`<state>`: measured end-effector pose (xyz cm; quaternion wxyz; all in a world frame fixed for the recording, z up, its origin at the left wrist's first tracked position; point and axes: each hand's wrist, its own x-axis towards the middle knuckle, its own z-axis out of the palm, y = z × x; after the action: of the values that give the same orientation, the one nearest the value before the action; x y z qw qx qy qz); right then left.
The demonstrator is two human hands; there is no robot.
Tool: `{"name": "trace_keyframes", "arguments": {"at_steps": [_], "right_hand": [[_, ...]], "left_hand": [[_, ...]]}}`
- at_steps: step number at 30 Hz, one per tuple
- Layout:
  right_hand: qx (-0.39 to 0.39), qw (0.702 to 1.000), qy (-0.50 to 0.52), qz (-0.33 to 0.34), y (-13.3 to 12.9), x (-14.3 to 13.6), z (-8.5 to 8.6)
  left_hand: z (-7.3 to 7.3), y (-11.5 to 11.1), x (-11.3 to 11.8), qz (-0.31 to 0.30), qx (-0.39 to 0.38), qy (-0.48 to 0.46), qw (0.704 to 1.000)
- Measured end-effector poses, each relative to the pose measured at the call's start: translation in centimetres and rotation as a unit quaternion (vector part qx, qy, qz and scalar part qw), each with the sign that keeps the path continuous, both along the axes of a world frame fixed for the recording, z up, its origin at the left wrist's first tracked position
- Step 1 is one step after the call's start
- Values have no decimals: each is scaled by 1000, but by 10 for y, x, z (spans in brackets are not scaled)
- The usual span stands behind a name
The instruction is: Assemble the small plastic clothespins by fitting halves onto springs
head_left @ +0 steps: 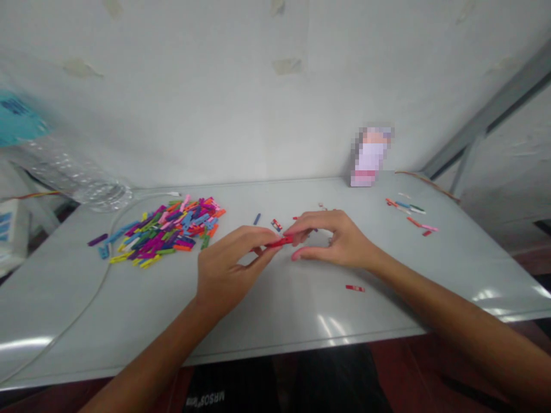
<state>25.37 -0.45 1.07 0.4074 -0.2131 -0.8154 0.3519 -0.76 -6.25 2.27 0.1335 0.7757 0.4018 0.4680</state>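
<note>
My left hand (pixel 224 267) pinches a small red clothespin (pixel 282 241) between thumb and fingertips, just above the table. On the other side my right hand (pixel 338 238) curves toward the clothespin's far end. Its fingers are bent close to that end, while the thumb hangs apart below; whether the fingertips touch it I cannot tell. Behind the hands lie a red-and-white small piece (pixel 276 225) and a blue strip (pixel 257 218). A flat red piece with white marks (pixel 355 288) rests in front of my right hand.
A heap of colourful clothespins (pixel 172 232) lies on the left of the grey table (pixel 267 327). Several loose pieces (pixel 415 222) are at the right. A pixelated upright object (pixel 370 158) leans at the wall. A clear plastic bottle (pixel 103 192) and a white cable (pixel 92 295) are left.
</note>
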Motion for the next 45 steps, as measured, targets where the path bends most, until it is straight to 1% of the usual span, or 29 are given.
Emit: {"name": "trace_keyframes", "arguments": {"at_steps": [2,5,7,10,11,13,15,20,23,25,27,30,31,33,35,37,42,45], "right_hand": [[31,999,26,-14,-9,-9,-2],[83,994,38,-53,-15,-13,-2],[115,991,31,-67,-15,-11,0],[159,984,26,-75,-14,-7,1],[172,982,27,-75,-14,-6,1],[193,978,31,-73,-13,-6,0],[209,975,35,-69,-13,-6,0],[229,970,39,-73,-16,-9,1],[237,968,35,-76,-18,-8,3],[245,966,26,-79,-19,-7,3],[258,963,6,-84,-19,-6,3],[299,949,-24,-95,-18,-3,2],[314,944,-33,-97,-18,-2,1],[339,935,-45,-100,-17,-1,-1],[353,929,-52,-96,-17,0,-2],[357,928,-49,-94,-17,0,-2],[325,938,-45,-108,-18,-3,-2],[316,941,-40,-116,-20,-5,-4]], "left_hand": [[0,0,6,-7,7,2,1000],[-2,0,10,-18,12,-3,1000],[-5,1,10,-24,-9,-14,1000],[-11,4,7,-31,-58,-46,997],[-12,5,6,-38,-63,-54,996],[-14,8,6,-54,-52,-58,995],[-14,8,7,-61,-25,-53,996],[-13,6,10,-56,35,-43,997],[-15,5,9,-58,38,-59,996],[-17,5,8,-68,-1,-79,995],[-19,7,7,-94,-86,-127,984],[-21,9,8,-129,-216,-214,944],[-21,9,9,-133,-245,-229,933],[-20,9,10,-135,-282,-240,919],[-19,9,12,-134,-301,-243,912],[-18,8,13,-130,-303,-245,912],[-19,6,16,-101,-257,-218,936],[-20,4,20,-80,-248,-216,941]]}}
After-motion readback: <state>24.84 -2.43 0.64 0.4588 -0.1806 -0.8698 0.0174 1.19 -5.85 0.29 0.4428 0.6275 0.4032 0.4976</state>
